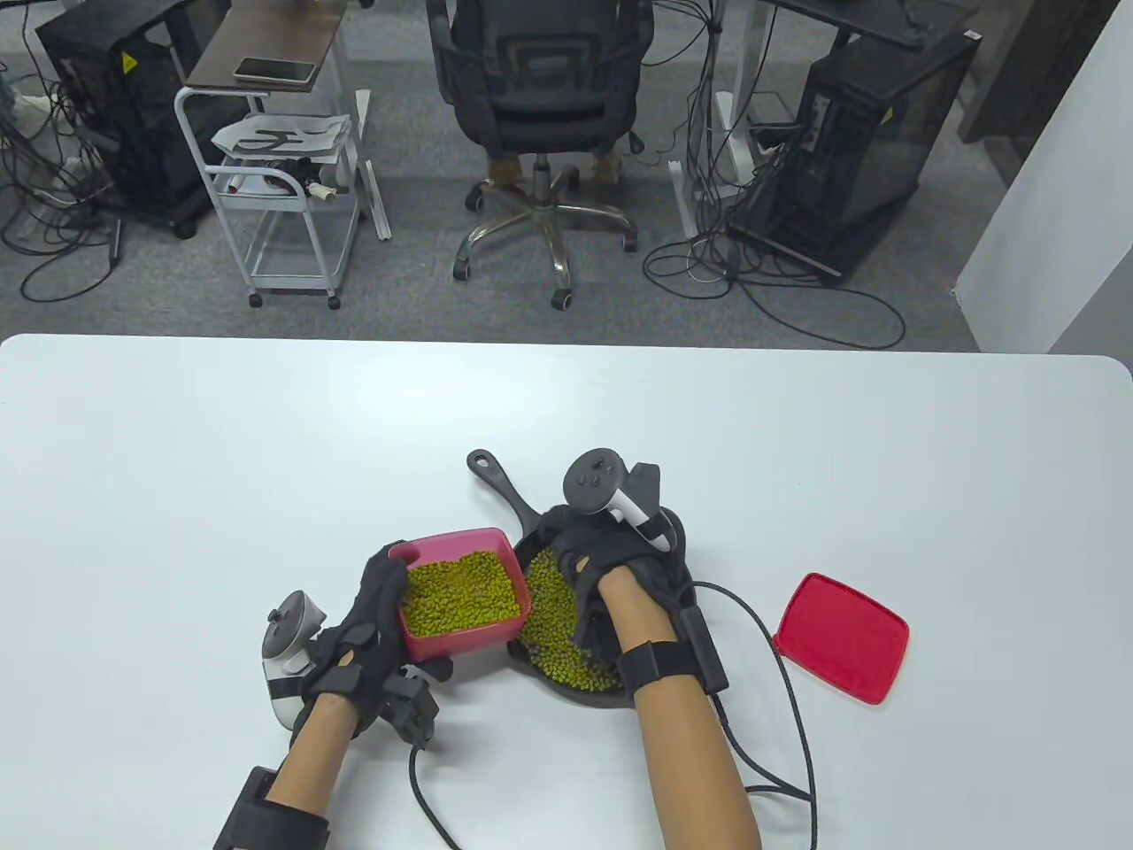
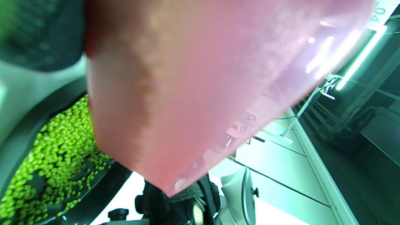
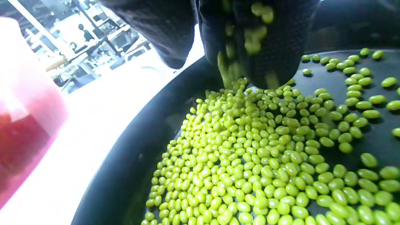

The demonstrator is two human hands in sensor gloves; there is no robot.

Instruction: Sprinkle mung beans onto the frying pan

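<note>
A black frying pan (image 1: 501,489) lies on the white table, its handle pointing to the far left. Many green mung beans (image 1: 553,624) lie in it. My left hand (image 1: 388,604) grips a pink container (image 1: 460,642) full of mung beans at its left wall, held at the pan's left edge. Its underside fills the left wrist view (image 2: 187,78). My right hand (image 1: 580,567) hovers over the pan. In the right wrist view its bunched fingertips (image 3: 268,59) pinch beans, and some beans fall from them onto the pile (image 3: 250,162) in the pan (image 3: 125,162).
A red lid (image 1: 841,637) lies on the table to the right of the pan. Glove cables (image 1: 779,673) run between the pan and the lid. An office chair and carts stand beyond the table's far edge.
</note>
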